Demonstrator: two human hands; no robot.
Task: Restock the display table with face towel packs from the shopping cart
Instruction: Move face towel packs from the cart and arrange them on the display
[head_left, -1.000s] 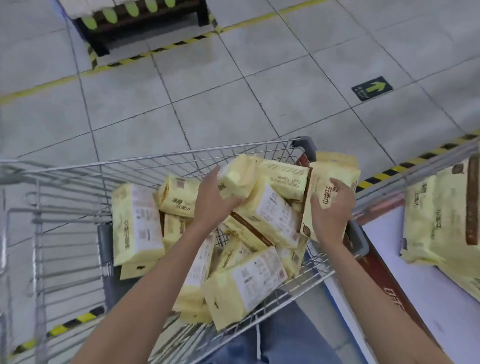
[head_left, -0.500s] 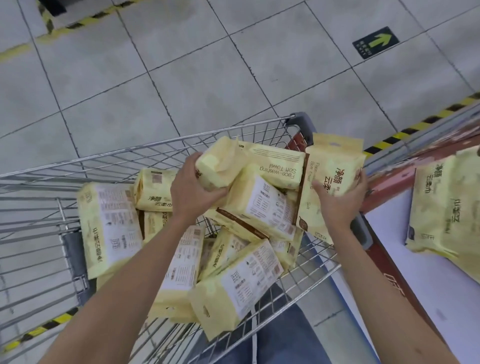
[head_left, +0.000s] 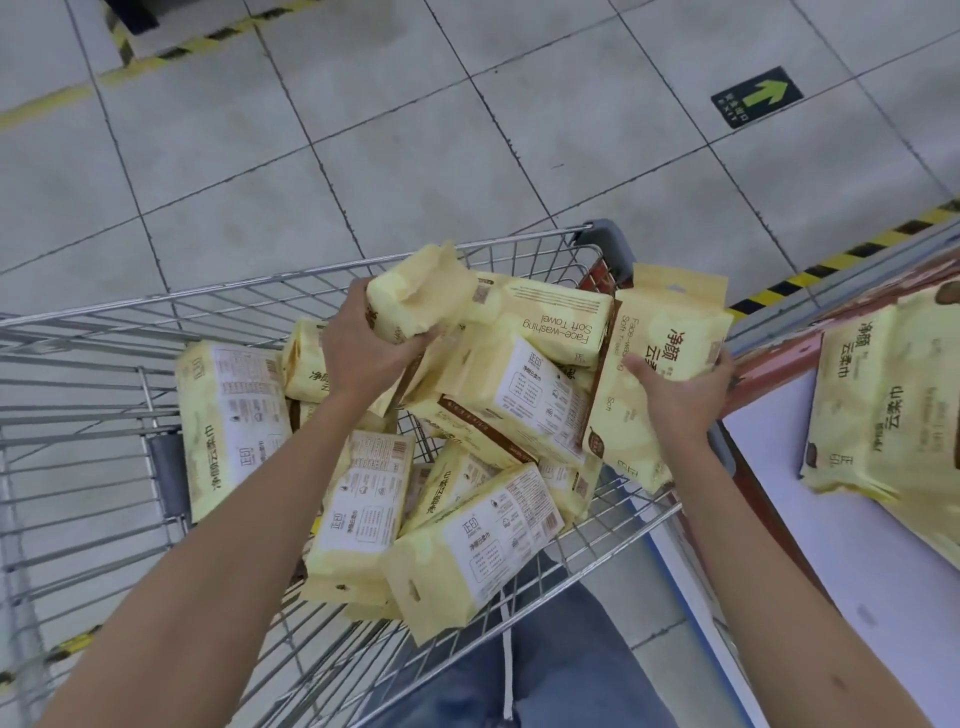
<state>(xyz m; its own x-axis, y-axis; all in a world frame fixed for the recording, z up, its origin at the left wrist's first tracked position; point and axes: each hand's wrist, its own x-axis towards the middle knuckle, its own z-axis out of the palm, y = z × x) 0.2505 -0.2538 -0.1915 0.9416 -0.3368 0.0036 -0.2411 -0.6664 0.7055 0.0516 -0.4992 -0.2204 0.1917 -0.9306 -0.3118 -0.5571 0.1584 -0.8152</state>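
A wire shopping cart (head_left: 130, 395) holds several yellow face towel packs in a loose heap. My left hand (head_left: 363, 353) grips one end of a pack (head_left: 415, 296) lying at the top of the heap near the cart's far rim. My right hand (head_left: 675, 395) holds a flat pack (head_left: 665, 338) upright at the cart's right side, fingers curled around its lower edge. The white display table (head_left: 831, 561) lies to the right, with more yellow packs (head_left: 888, 405) resting on it.
Grey floor tiles stretch ahead, with yellow-black hazard tape (head_left: 831, 260) along the table's base and a green arrow floor sign (head_left: 758, 96). My jeans-clad legs (head_left: 545, 665) stand between cart and table. A dark stand (head_left: 130, 15) sits at the far top left.
Both hands have lifted their packs slightly higher out of the heap. The view has tilted down and closer to the cart.
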